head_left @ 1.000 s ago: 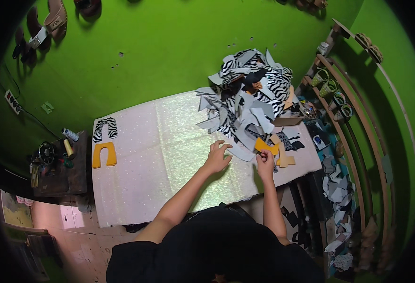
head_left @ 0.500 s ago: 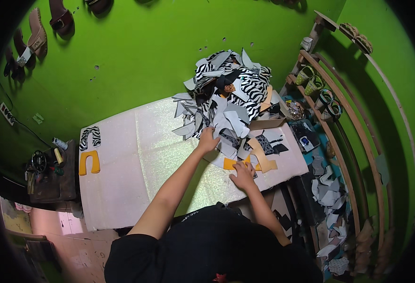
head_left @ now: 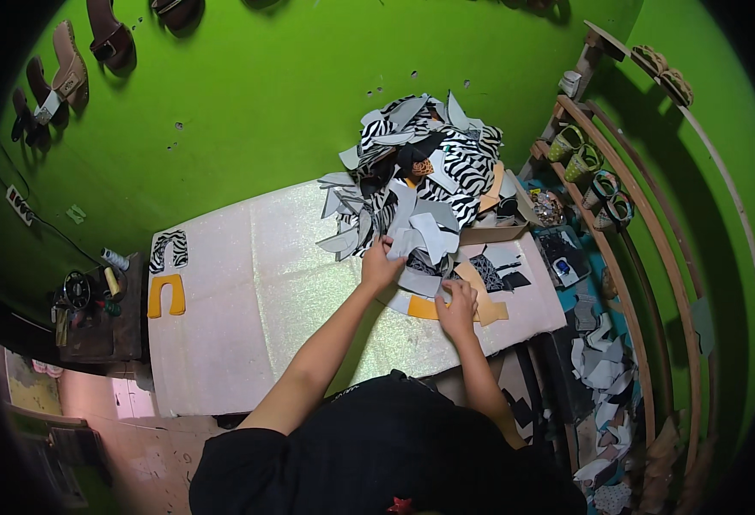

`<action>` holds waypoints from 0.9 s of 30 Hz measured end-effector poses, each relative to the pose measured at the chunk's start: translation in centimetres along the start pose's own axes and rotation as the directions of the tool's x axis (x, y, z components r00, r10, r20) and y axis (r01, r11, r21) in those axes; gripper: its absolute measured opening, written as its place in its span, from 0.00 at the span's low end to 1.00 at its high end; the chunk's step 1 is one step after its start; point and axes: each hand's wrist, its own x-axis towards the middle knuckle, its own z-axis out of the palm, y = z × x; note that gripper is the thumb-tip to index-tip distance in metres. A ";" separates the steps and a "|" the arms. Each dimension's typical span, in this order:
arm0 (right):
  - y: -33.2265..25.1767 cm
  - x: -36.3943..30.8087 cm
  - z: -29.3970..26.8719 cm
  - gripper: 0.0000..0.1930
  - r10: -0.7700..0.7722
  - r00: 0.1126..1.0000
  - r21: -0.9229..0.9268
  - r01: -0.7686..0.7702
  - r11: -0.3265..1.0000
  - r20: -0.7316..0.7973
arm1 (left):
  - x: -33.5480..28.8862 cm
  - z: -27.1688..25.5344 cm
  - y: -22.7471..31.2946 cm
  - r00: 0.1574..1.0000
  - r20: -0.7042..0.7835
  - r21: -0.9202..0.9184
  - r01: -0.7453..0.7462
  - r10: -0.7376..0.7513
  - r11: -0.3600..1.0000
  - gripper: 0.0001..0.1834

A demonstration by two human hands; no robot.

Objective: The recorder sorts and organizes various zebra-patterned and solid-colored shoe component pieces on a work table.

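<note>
A big heap of cut material scraps, zebra-striped, grey, white and black, stands at the far right of the table. My left hand is at the heap's near edge, its fingers bent over grey scraps; the fingertips are partly hidden among them. To its right, my right hand hovers with thumb and fingers curved apart, close to a grey strip between the hands. Below that hand lie a yellow-orange piece and a tan piece. Black patterned scraps lie further right.
A zebra-striped U-shaped piece and a yellow U-shaped piece lie at the left of the pale table. A dark side stand holds thread spools. Wooden racks with sandals stand right, above more scraps.
My right hand has lifted off the yellow-orange piece and moved away from me toward the heap. The grey strip between my hands shows more. My left hand stays at the heap's edge.
</note>
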 end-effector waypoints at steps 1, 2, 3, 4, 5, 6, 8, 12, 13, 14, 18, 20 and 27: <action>-0.6 0.4 -0.3 0.16 -0.015 0.998 0.051 0.018 0.999 -0.058 | -0.2 -0.1 -0.2 1.000 -0.006 0.003 0.005 -0.005 1.000 0.23; -1.0 0.7 -0.3 0.15 -0.035 0.995 0.072 0.042 0.997 -0.098 | -0.4 -0.3 -0.3 0.999 -0.040 -0.089 -0.030 0.027 0.996 0.23; -1.3 1.0 -0.3 0.15 -0.039 0.995 0.074 0.046 0.996 -0.096 | -0.6 -0.3 -0.3 0.995 -0.075 -0.180 -0.071 0.058 0.981 0.23; -1.6 1.3 -0.3 0.16 -0.075 0.990 0.102 0.087 0.991 -0.119 | -0.6 -0.4 -0.4 1.000 -0.021 -0.230 0.007 -0.012 0.973 0.17; -1.9 1.6 -0.2 0.16 -0.110 0.984 0.130 0.129 0.983 -0.143 | -0.8 -0.6 -0.5 1.000 -0.027 -0.229 0.008 -0.014 0.973 0.17; -2.7 1.8 -0.7 0.17 -0.139 0.979 0.124 0.158 0.980 -0.151 | -1.0 -0.7 -0.4 1.000 0.017 -0.265 0.008 -0.004 0.964 0.16; -3.7 2.7 -0.7 0.17 -0.205 0.966 0.131 0.226 0.965 -0.157 | -1.4 -1.3 -0.2 0.999 0.053 -0.301 0.009 0.007 0.954 0.14; -4.7 5.9 -0.7 0.20 -0.275 0.951 0.082 0.288 0.954 -0.139 | -2.8 -3.0 1.9 0.989 0.140 -0.095 -0.033 0.046 0.995 0.14; -4.8 6.9 -0.3 0.21 -0.254 0.956 0.084 0.268 0.960 -0.147 | -2.9 -3.1 1.7 0.988 0.152 -0.126 -0.013 0.033 0.992 0.15; -5.0 7.7 0.0 0.25 -0.185 0.976 0.058 0.192 0.980 -0.115 | -3.0 -3.1 1.5 0.986 0.165 -0.157 0.007 0.020 0.988 0.16; -4.3 9.2 2.6 0.27 -0.042 0.999 -0.072 0.043 0.996 0.007 | -3.4 -4.0 2.1 0.970 0.243 -0.258 0.069 -0.004 0.964 0.20; -3.3 9.1 3.8 0.26 -0.045 0.999 -0.006 0.045 0.999 0.008 | -3.3 -4.4 1.3 0.981 0.190 -0.265 0.009 0.043 0.964 0.19; -1.6 7.7 1.7 0.14 0.111 0.976 0.531 0.005 0.847 -0.186 | -3.6 -8.1 3.6 0.967 0.253 -0.597 0.148 0.010 0.788 0.11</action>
